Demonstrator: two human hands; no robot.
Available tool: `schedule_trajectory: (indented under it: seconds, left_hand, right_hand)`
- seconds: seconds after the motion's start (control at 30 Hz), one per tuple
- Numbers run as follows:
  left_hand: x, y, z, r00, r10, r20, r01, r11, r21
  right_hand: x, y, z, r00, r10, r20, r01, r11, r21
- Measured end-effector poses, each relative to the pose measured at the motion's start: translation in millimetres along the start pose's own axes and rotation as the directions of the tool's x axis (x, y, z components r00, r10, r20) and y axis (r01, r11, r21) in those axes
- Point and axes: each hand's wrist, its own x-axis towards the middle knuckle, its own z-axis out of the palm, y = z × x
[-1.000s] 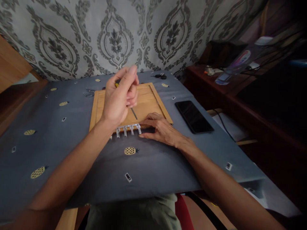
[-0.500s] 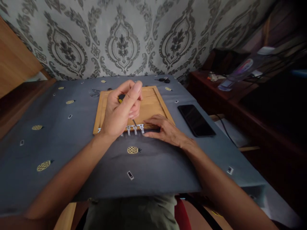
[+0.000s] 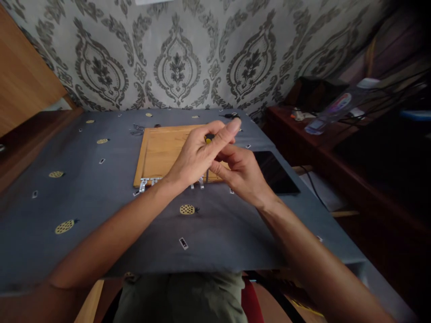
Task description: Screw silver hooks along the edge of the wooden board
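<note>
My left hand (image 3: 198, 154) is wrapped around the black-and-yellow handle of a screwdriver (image 3: 209, 138), which points down to the near edge of a wooden frame (image 3: 140, 157). Just below, my right hand (image 3: 242, 172) has its thumb and fingers closed at the screwdriver's shaft; their exact contact is partly hidden. Along that near edge sit several small silver metal hangers (image 3: 143, 185), some covered by my left forearm. The screwdriver's tip rests near the frame's right part of the edge, and what lies under it is hard to see.
A black phone (image 3: 278, 172) lies right of the frame, partly behind my right hand. Scissors (image 3: 137, 130) and a dark tool (image 3: 232, 116) are toward the back of the cloth-covered table (image 3: 111, 224). A plastic bottle (image 3: 332, 107) stands on the dark red side furniture.
Both hands have moved: the left went right along the frame's edge with the screwdriver, and the right rose from the edge to close at the shaft. The view has shifted slightly.
</note>
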Motion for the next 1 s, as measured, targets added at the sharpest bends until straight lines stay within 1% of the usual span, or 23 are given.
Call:
schedule_trajectory:
  seconds: [0.07, 0.13, 0.17, 0.2, 0.23, 0.27, 0.3, 0.33, 0.37, 0.43, 0.5, 0.57, 0.73, 1.0]
  left_hand:
    - [-5.1, -4.8, -9.3, 0.998, -0.005, 0.065, 0.003, 1.000, 0.020]
    - [-13.5, -12.8, -21.4, 0.988, -0.026, 0.150, 0.014, 0.996, 0.083]
    - [-18.5, -17.6, -27.4, 0.982, -0.038, 0.183, 0.005, 0.984, 0.177]
    - [-23.7, -22.6, -32.8, 0.973, -0.078, 0.215, 0.006, 0.949, 0.316]
    - [-28.9, -27.5, -37.1, 0.962, -0.124, 0.242, -0.006, 0.881, 0.474]
    - [-33.8, -32.1, -40.0, 0.951, -0.180, 0.250, -0.015, 0.784, 0.621]
    - [-38.1, -36.0, -41.5, 0.942, -0.229, 0.247, -0.023, 0.690, 0.724]
    - [-41.7, -39.4, -41.7, 0.932, -0.261, 0.250, -0.039, 0.617, 0.786]
    - [-44.6, -42.0, -40.9, 0.928, -0.277, 0.251, -0.055, 0.563, 0.825]
    - [-48.1, -45.2, -37.2, 0.927, -0.277, 0.253, -0.082, 0.508, 0.857]
    - [-49.6, -46.3, -33.1, 0.933, -0.253, 0.255, -0.104, 0.490, 0.866]
    - [-50.2, -46.4, -30.1, 0.937, -0.240, 0.253, -0.110, 0.485, 0.867]
    - [-52.0, -47.6, -28.9, 0.935, -0.271, 0.231, -0.071, 0.495, 0.866]
    - [-53.8, -52.3, -28.0, 0.942, -0.246, 0.226, -0.081, 0.488, 0.869]
  right_hand:
    - [-2.6, 4.6, 1.2, 0.999, 0.029, -0.028, -0.028, 0.999, 0.025]
    - [-5.7, 8.4, 1.5, 0.994, 0.069, -0.088, -0.062, 0.995, 0.079]
    - [-7.2, 10.3, 1.2, 0.987, 0.088, -0.131, -0.074, 0.992, 0.105]
    - [-8.8, 12.4, 0.6, 0.978, 0.107, -0.179, -0.084, 0.988, 0.127]
    - [-10.3, 14.6, -0.4, 0.966, 0.122, -0.228, -0.091, 0.986, 0.140]
    - [-11.9, 16.9, -1.5, 0.951, 0.133, -0.278, -0.096, 0.985, 0.143]
    - [-13.6, 19.1, -2.7, 0.936, 0.143, -0.323, -0.102, 0.985, 0.138]
    - [-15.2, 21.2, -3.8, 0.921, 0.153, -0.359, -0.112, 0.985, 0.132]
    - [-16.8, 22.8, -4.7, 0.909, 0.162, -0.385, -0.121, 0.984, 0.128]
    - [-19.7, 24.6, -5.9, 0.894, 0.179, -0.411, -0.136, 0.982, 0.131]
    - [-21.9, 24.4, -6.0, 0.889, 0.188, -0.418, -0.142, 0.980, 0.138]
    - [-23.1, 23.0, -5.3, 0.889, 0.188, -0.417, -0.144, 0.980, 0.135]
    - [-23.8, 20.1, -3.4, 0.888, 0.203, -0.413, -0.169, 0.978, 0.119]
    - [-23.8, 20.7, -3.2, 0.879, 0.213, -0.426, -0.176, 0.976, 0.125]
